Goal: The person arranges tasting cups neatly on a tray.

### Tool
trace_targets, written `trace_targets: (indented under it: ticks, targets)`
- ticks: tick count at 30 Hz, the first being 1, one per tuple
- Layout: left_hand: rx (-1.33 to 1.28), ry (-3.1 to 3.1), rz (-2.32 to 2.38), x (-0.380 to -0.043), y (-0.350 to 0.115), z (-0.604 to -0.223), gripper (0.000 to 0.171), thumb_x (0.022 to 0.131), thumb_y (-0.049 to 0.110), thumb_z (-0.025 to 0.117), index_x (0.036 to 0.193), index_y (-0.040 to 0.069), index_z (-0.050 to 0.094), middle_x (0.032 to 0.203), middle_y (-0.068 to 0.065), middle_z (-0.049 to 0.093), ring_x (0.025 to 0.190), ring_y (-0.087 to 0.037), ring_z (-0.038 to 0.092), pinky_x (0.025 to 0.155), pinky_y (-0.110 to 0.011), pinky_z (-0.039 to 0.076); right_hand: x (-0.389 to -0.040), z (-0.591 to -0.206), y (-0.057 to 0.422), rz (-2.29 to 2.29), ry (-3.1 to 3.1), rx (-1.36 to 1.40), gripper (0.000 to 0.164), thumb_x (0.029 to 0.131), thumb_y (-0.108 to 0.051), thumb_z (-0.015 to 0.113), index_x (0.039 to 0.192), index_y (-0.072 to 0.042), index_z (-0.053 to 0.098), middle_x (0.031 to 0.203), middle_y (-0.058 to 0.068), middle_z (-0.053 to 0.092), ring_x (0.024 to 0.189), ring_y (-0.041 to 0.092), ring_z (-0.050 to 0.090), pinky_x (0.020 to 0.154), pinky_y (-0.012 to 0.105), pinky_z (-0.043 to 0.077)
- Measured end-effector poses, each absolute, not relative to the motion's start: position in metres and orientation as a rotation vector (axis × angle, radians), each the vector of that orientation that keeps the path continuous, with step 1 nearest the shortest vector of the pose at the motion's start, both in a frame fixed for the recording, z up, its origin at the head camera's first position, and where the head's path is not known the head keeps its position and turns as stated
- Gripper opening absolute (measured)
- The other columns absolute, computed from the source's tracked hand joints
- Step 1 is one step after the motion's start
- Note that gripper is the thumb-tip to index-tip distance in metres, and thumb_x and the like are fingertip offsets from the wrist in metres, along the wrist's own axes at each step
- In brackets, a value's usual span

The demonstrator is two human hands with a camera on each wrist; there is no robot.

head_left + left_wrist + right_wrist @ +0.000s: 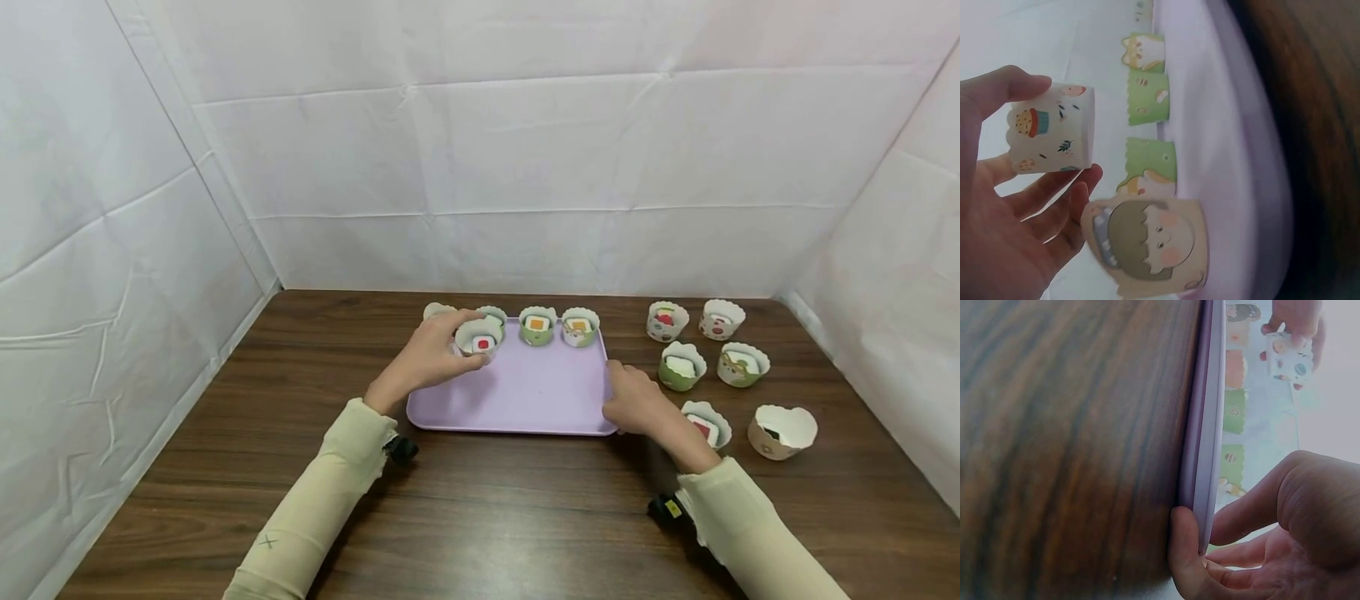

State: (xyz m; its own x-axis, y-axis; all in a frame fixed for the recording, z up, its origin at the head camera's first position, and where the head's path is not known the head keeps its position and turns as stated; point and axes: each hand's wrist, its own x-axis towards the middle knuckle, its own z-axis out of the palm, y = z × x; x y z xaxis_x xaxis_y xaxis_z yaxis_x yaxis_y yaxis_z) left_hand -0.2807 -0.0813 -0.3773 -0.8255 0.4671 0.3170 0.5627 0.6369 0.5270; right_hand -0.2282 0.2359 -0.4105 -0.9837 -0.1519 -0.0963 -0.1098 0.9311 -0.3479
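Note:
My left hand (442,348) holds a white paper baking cup (1054,128) with a printed cupcake pattern above the left part of the lilac tray (540,392). A small white square with a red mark (483,342) lies inside that cup. Thumb and fingers are spread around its sides. Along the tray's far edge stands a row of cups, among them a green cup (537,335), a green cup with an animal print (579,337) and a beige cup with a cartoon face (1154,244). My right hand (637,400) grips the tray's right rim near its front corner.
Right of the tray, several more paper cups stand on the brown wooden table (480,517), including a green cup (681,375) and a larger beige cup (772,446). One cup (708,417) is partly behind my right wrist. White cloth walls (525,150) surround the table.

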Motion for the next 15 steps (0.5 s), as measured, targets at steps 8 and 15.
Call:
trace_targets:
  ticks: [8,15]
  targets:
    - [-0.825,-2.804,-0.878,-0.281,-0.067,-0.385,0.065,0.076,0.040,0.075,0.132,0.015,0.053,0.123,-0.003,0.063,0.104,-0.017,0.059,0.090,-0.037,0.050,-0.228,-0.412,0.235,-0.530,2.962,-0.196,0.067,0.078,-0.004,0.055,0.138,0.015,0.031,0.125,0.035,0.049,0.093,0.035,0.058,0.069,0.037,0.055]
    - [-0.789,-2.805,-0.809,-0.280,-0.063,-0.387,0.055,0.075,0.034,0.077,0.119,0.010,0.055,0.104,-0.004,0.066,0.086,-0.017,0.057,0.080,-0.037,0.046,-0.227,-0.409,0.234,-0.552,2.943,-0.192,0.067,0.079,-0.003,0.055,0.138,0.016,0.030,0.125,0.035,0.048,0.088,0.033,0.059,0.061,0.031,0.054]
